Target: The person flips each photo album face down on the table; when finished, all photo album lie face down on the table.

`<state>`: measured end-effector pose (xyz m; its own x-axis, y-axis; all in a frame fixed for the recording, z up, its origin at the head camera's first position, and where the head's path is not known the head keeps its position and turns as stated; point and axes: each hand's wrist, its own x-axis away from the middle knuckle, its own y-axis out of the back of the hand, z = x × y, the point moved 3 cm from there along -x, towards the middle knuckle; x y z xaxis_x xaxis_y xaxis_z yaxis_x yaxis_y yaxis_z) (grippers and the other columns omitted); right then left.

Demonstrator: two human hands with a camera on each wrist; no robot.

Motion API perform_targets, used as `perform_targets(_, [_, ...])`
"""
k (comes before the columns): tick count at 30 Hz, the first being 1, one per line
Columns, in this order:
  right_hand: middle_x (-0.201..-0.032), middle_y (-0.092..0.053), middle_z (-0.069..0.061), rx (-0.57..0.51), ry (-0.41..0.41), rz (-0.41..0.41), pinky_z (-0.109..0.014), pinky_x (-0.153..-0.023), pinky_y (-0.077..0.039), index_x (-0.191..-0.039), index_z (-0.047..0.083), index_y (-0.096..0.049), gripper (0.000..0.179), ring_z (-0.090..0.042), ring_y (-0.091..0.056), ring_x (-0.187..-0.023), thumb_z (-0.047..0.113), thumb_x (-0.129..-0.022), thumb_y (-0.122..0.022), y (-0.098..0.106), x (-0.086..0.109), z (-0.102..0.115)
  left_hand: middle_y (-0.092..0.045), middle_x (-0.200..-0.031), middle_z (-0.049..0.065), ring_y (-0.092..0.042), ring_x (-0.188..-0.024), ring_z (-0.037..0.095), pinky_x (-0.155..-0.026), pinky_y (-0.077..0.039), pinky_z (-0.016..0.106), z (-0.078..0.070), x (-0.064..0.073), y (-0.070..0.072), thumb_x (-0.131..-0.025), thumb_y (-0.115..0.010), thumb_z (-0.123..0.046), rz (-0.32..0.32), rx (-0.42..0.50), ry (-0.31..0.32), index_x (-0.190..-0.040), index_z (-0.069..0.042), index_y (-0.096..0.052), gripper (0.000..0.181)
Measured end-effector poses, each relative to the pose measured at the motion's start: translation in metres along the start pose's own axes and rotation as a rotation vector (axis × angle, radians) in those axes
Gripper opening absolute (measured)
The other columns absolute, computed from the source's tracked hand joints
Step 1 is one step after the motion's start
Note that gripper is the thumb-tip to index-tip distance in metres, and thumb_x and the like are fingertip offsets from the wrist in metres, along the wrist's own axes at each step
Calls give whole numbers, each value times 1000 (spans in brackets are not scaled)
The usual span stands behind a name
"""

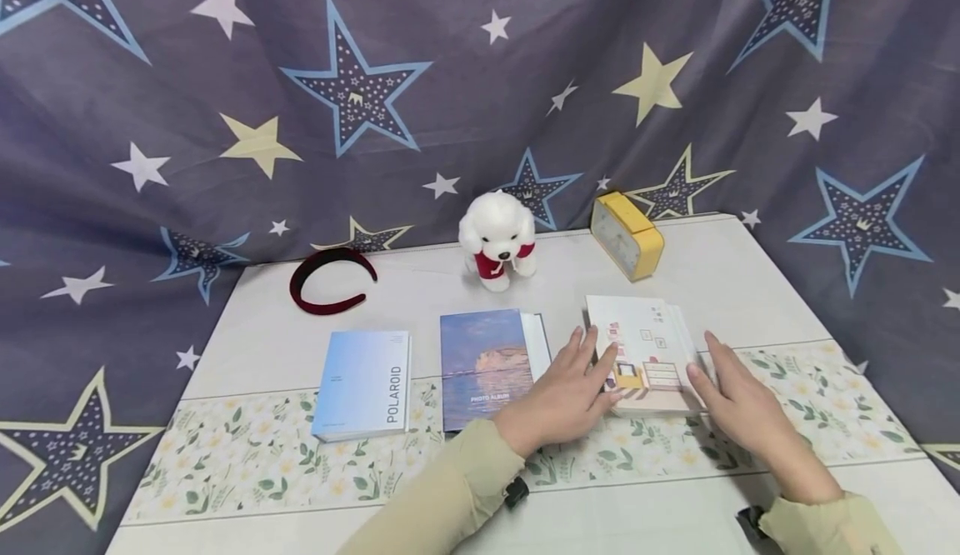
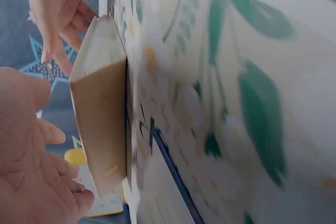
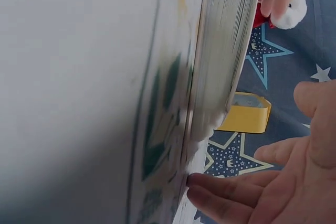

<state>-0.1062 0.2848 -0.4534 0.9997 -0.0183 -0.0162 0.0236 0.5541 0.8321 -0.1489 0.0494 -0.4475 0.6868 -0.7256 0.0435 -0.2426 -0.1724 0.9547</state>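
Note:
A thick white album (image 1: 652, 326) with a drawn room on its cover lies at the right of the table. My left hand (image 1: 566, 392) reaches over its left edge, fingers spread and nearly straight. Along the right side is my right hand (image 1: 742, 405), its fingers extended close to the page edges. The left wrist view shows the album's tan spine (image 2: 102, 124) between both hands, the left palm (image 2: 31, 166) facing it. From the right wrist, the page block (image 3: 226, 35) appears, with the right fingertips (image 3: 202, 182) low beside it near the tabletop.
Left of the album lie a photo album (image 1: 483, 355) with a seaside cover and a blue Polaroid album (image 1: 363, 380). Behind stand a dark red headband (image 1: 296, 288), a white plush dog (image 1: 495, 226) and a yellow clock (image 1: 630, 234). A starry curtain (image 1: 450, 55) borders the table's back.

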Motion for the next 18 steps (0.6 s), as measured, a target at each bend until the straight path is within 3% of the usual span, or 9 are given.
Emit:
perform_targets(6, [-150,-23,-37,-20,-25,11,-68,-103,-27,-154,-4,-10,74,-57,-30,-131,43,-104,-38,-2,-1,5,-1,-161,21,2,-148,35,-118,-11,38,-10,-7,-4,-106,-28,-42,32,-37,13,-158,-14,-14,61])
perform_targets(11, [-146,-29,-39,-13,-45,-29,-67,-100,-30,-152,-7,-15,72,-57,-37,-127,42,-104,-37,-2,-2,8,-2,-161,22,0,-148,34,-119,-12,37,-14,-7,-6,-106,-26,-42,50,-45,5,-157,-13,-18,60])
perform_targets(18, [-146,-26,-40,-58,-98,-45,-68,-100,-31,-151,-7,-19,72,-60,-38,-123,45,-104,-34,-3,-2,10,-6,-160,23,-4,-148,36,-118,-15,38,-13,-6,-7,-103,-36,-43,39,-78,8,-155,-10,-25,62])
